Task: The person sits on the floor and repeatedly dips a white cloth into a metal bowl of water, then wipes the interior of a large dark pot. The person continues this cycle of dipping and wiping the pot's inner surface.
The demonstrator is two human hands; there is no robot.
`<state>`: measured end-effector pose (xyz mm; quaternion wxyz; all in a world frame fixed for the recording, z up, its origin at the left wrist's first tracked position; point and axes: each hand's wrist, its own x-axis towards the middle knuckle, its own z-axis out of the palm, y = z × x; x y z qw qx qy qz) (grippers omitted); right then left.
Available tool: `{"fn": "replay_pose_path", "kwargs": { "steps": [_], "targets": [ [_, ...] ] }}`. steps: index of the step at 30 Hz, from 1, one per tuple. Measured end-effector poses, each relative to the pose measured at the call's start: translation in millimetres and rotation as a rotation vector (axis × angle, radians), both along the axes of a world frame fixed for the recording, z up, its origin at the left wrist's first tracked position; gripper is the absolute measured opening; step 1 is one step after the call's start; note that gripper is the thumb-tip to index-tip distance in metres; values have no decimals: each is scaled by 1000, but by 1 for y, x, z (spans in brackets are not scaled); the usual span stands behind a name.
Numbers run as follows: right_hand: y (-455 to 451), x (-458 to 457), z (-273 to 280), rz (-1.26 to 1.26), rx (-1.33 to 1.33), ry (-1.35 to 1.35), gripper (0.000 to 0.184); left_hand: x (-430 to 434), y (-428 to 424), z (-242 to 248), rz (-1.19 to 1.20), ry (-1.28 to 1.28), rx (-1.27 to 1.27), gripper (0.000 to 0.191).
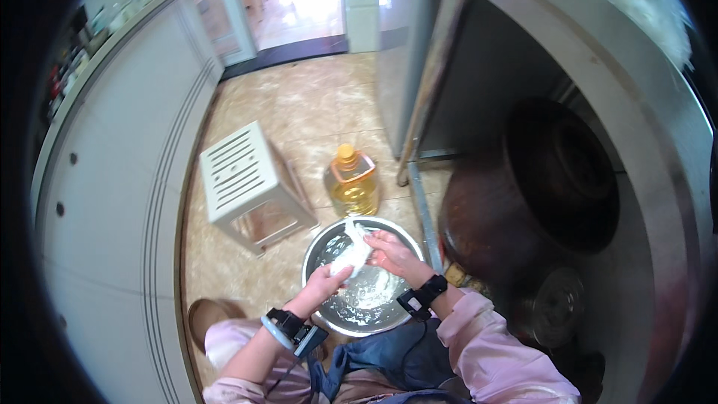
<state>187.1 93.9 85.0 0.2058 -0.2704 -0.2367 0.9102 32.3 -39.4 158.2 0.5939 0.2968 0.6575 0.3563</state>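
Note:
Between both hands I hold a white wet cloth (349, 258) over a round metal basin (310, 252). Water (364, 297) ripples and glints inside the basin. My left hand (330, 281) grips the lower end of the cloth, its thumb lying on top. At the cloth's upper right, my right hand (388, 252) pinches it with the fingers curled. The cloth's upper tip sticks up towards the basin's far rim. Dark straps with small devices sit on both wrists.
Just beyond the basin stands an oil bottle (353, 185) with an orange cap. A pale plastic stool (241, 174) is to its left. White cabinets (123, 191) line the left side. Under the metal counter (634, 84) at right, a large brown vessel (488, 213) sits close by.

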Motion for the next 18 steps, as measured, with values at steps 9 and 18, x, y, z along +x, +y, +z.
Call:
{"fn": "replay_pose_path", "kwargs": {
  "steps": [9,18],
  "targets": [
    [-6,13,13,-214,-113,158,37,-13,-1,4,-93,88,-28,44],
    [-14,12,57,-109,74,212,32,5,20,-14,20,-58,291,56]
  ]
}}
